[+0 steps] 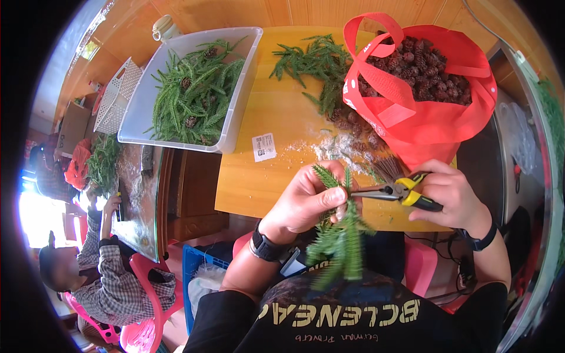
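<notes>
Green pine sprig (348, 240), bushy (rather blurry lower down).

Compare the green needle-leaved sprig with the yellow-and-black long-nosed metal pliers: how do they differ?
Colour: the sprig is green all over, while the pliers have yellow-and-black handles and a grey nose.
Shape: the sprig is feathery and branching, the pliers slim and tapering.
Pose: the sprig mostly trails from the left hand toward the person's body; the pliers lie crosswise in the right hand.
Shared: both are held, and the pliers' tip reaches the sprig.
</notes>
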A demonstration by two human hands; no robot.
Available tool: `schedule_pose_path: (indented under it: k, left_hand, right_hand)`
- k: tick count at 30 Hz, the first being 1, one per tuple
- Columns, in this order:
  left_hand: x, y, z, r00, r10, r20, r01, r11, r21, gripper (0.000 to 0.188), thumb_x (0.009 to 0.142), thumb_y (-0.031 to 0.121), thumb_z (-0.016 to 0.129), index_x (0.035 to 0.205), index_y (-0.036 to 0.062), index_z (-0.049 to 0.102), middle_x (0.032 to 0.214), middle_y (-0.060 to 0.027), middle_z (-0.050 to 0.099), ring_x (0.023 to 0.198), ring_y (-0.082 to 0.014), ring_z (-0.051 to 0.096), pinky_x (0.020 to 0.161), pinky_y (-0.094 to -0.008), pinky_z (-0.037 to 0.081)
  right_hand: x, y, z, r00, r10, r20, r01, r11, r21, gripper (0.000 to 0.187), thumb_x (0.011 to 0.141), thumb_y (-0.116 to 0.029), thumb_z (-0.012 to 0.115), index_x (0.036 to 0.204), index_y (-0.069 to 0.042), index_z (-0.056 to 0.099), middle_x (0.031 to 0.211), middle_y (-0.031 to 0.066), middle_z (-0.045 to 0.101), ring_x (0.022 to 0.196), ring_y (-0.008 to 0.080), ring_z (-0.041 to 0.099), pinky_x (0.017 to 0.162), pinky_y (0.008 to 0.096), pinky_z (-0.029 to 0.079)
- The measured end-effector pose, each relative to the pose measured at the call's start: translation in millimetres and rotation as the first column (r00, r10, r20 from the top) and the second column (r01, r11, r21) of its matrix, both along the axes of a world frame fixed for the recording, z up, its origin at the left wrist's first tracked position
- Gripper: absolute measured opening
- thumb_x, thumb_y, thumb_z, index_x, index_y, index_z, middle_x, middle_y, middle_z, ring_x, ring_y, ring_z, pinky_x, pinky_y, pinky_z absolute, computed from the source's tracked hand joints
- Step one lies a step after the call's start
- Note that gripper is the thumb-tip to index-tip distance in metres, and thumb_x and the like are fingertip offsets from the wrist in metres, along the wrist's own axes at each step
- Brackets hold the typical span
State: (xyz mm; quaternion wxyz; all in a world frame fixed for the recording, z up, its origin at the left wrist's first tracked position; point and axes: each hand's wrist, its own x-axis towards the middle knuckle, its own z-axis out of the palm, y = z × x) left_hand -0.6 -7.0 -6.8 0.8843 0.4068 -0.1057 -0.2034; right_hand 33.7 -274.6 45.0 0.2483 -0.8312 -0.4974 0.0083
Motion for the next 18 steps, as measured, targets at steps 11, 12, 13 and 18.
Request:
schedule_pose_path:
  k: [11,12,13,18]
  left_hand:
    - [0.0,3.1,5.1,0.98,0.109,0.164,-0.129,0.984,0.121,0.04,0.076,-0.005,0.068,0.109,0.0036,0.047,0.103,-0.0038,0.055,0.096,-0.0123,0.056,0.086,-0.0283,0.045]
    - [0.0,1.0,5.6,0.981,0.105,0.166,-0.126,0.985,0.121,0.04,0.076,-0.005,0.068,0.109,0.0036,0.047,0.103,-0.0038,0.055,0.096,-0.0123,0.056,0.086,-0.0283,0.045]
    - [-0.3,-1.1,6.5,0.978,0.119,0.17,-0.147,0.976,0.163,0.041,0.076,-0.006,0.067,0.11,0.0039,0.045,0.105,-0.0041,0.054,0.097,-0.0126,0.056,0.087,-0.0287,0.046]
    - [-2.8,-9.5,11.0,0.978,0.176,0.11,-0.2,0.944,0.262,0.047,0.074,-0.008,0.068,0.113,0.0027,0.044,0.103,-0.0037,0.054,0.097,-0.0127,0.056,0.087,-0.0295,0.047]
  right_hand:
    - [-17.8,0.3,-5.6,0.839,-0.256,-0.48,0.38,0.907,0.18,0.043,0.074,-0.042,0.07,0.078,0.001,0.062,0.08,0.0115,0.065,0.094,0.0327,0.058,0.084,0.0396,0.043]
    - [-19.1,2.9,-7.0,0.839,-0.26,-0.478,0.383,0.906,0.181,0.043,0.074,-0.042,0.07,0.078,0.001,0.062,0.08,0.0115,0.065,0.094,0.0327,0.058,0.084,0.0396,0.043]
    - [-20.0,6.0,-9.8,0.873,-0.227,-0.432,0.363,0.893,0.264,0.046,0.072,-0.045,0.071,0.079,0.0,0.062,0.08,0.0102,0.065,0.094,0.0303,0.058,0.083,0.0377,0.043]
    - [-25.0,39.8,6.3,0.935,-0.26,-0.243,0.333,0.877,0.346,0.045,0.057,-0.034,0.084,0.076,-0.001,0.061,0.07,0.0076,0.059,0.075,0.0283,0.06,0.087,0.0401,0.045]
